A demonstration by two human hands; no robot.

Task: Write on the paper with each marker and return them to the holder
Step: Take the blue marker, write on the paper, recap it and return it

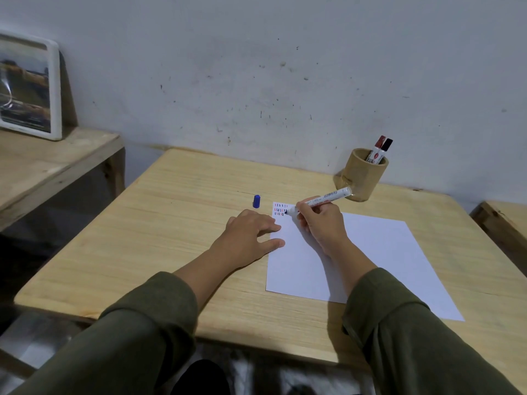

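A white sheet of paper (379, 252) lies on the wooden table, with rows of short red, blue and black strokes (281, 209) in its far left corner. My right hand (320, 220) grips an uncapped white marker (328, 198), its tip touching the paper at the strokes. My left hand (251, 230) rests flat, fingers spread, on the paper's left edge. The blue cap (256, 201) stands on the table just left of the paper. A wooden holder (360, 176) at the back holds a red-capped marker (377, 148) and a black-capped marker (385, 149).
The wooden table (171, 223) stands against a pale wall. A lower wooden shelf (42, 169) at the left carries a framed picture (28, 86). Another wooden surface (507, 218) shows at the right edge.
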